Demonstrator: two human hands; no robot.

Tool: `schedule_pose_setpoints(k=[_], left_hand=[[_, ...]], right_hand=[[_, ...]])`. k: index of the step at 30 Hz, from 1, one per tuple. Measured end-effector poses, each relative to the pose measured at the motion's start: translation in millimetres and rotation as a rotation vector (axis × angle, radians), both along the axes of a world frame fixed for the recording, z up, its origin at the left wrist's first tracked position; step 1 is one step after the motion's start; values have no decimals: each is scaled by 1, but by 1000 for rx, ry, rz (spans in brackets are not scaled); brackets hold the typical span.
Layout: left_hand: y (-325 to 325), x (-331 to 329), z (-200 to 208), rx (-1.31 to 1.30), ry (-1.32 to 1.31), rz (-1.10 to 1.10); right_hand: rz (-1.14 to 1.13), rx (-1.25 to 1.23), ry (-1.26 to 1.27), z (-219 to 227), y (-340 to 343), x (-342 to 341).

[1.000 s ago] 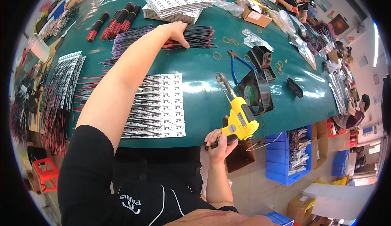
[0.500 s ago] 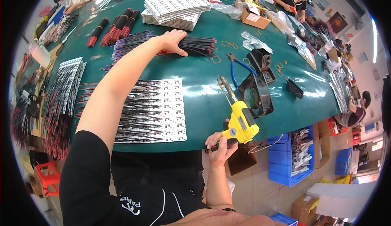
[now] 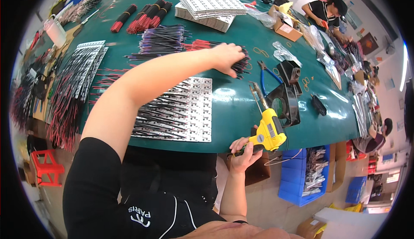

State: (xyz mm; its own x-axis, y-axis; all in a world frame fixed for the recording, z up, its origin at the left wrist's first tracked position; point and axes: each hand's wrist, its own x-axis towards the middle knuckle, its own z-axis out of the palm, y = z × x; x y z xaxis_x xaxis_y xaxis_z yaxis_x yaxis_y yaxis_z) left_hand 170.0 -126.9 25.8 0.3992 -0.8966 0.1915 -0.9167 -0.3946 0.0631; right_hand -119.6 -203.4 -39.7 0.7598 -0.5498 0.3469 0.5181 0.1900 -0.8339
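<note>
My left hand (image 3: 227, 59) is closed over the right end of a bundle of black and red wires (image 3: 202, 45), thumb on the near side. The exact grip on the wire ends is partly hidden. To its left lies a pile of purple and black wires (image 3: 164, 38). In my right hand (image 3: 246, 155), at the table's front edge, is a yellow soldering gun (image 3: 269, 131), its metal tip pointing away from me. Before me lies a white circuit board panel (image 3: 200, 109), with rows of black wires (image 3: 161, 118) across its left part; my left forearm covers some.
Stacked white panels (image 3: 211, 6) and banded wire bundles (image 3: 151, 17) lie farther back. Blue-handled pliers (image 3: 271, 76) and a black stand (image 3: 286, 105) are right of the gun. More wired panels (image 3: 82, 71) lie left. Another person (image 3: 325, 12) works at far right.
My left hand has moved right along the wire bundle to its right end, uncovering its red part. The whole view has shifted; my right hand still holds the soldering gun.
</note>
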Motion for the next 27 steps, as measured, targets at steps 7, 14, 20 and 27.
schedule_pose_setpoints(k=[7,14,20,27], left_hand=[[-15,0,-22,-78,-97,184],[-18,1,-20,-337,-41,173],[-14,7,-6,-582,0,256],[6,4,15,-768,149,256]], right_hand=[[33,9,-3,-3,4,1],[55,52,-2,-1,-3,-2],[104,118,-34,-1,-5,-6],[116,122,-34,-6,-7,-7]])
